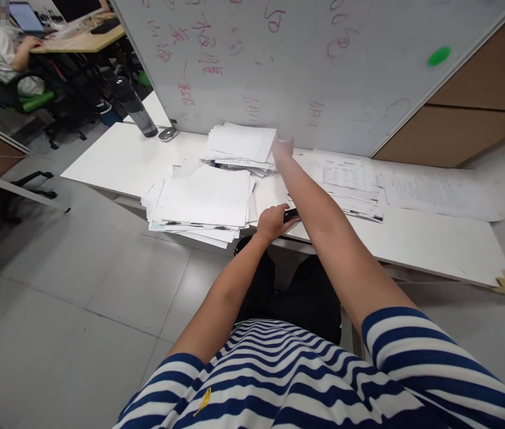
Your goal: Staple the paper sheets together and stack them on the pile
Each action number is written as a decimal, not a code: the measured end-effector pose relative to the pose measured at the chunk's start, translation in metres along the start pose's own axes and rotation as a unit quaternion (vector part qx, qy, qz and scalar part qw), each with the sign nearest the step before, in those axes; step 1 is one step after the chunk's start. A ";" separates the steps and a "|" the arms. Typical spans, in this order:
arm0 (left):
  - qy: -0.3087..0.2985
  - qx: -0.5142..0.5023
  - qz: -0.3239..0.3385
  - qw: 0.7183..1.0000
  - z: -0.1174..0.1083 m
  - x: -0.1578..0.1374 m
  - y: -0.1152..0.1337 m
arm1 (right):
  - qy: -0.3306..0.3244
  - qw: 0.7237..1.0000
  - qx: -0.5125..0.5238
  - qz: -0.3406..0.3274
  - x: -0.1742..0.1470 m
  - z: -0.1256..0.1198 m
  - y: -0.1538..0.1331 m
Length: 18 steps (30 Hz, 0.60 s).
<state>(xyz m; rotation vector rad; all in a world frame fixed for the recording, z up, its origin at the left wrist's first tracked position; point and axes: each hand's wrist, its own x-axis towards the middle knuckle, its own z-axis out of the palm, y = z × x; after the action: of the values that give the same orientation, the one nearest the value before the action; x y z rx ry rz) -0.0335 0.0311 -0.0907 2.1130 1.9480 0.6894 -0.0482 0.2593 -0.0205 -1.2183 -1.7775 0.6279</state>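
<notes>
My left hand [271, 223] is closed around a slim black object [291, 214] at the front edge of the white table [100, 158]; the kind of object is mostly hidden by my fingers. My right hand [283, 150] reaches across to the right edge of the rear paper stack [243, 142]. Motion blurs its fingers, so I cannot tell whether they grip any sheets. A larger, uneven paper stack [205, 196] lies left of my left hand, overhanging the front edge. Printed sheets [346, 176] lie spread to the right of my right forearm.
A whiteboard [252, 65] with red writing stands along the table's back. A water bottle [133, 104] and a computer mouse [168, 134] sit at the left. More printed paper [435, 187] lies far right. Another person [4, 50] sits at a desk, upper left.
</notes>
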 end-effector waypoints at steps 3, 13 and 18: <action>0.006 -0.013 -0.013 1.000 -0.001 -0.002 0.000 | 0.011 0.989 -0.077 0.127 -0.027 -0.035 0.036; 0.061 0.003 0.005 0.998 -0.001 0.001 -0.001 | -0.071 0.943 -0.275 0.174 -0.101 -0.176 0.139; 0.092 0.013 0.025 0.995 0.004 0.001 -0.004 | 0.009 0.941 -0.314 0.127 -0.107 -0.166 0.136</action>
<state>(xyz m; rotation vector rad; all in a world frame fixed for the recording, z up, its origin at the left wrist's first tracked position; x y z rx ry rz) -0.0356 0.0335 -0.0960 2.1916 2.0100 0.9030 0.1767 0.2045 -0.0841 -1.8959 -1.8844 0.1756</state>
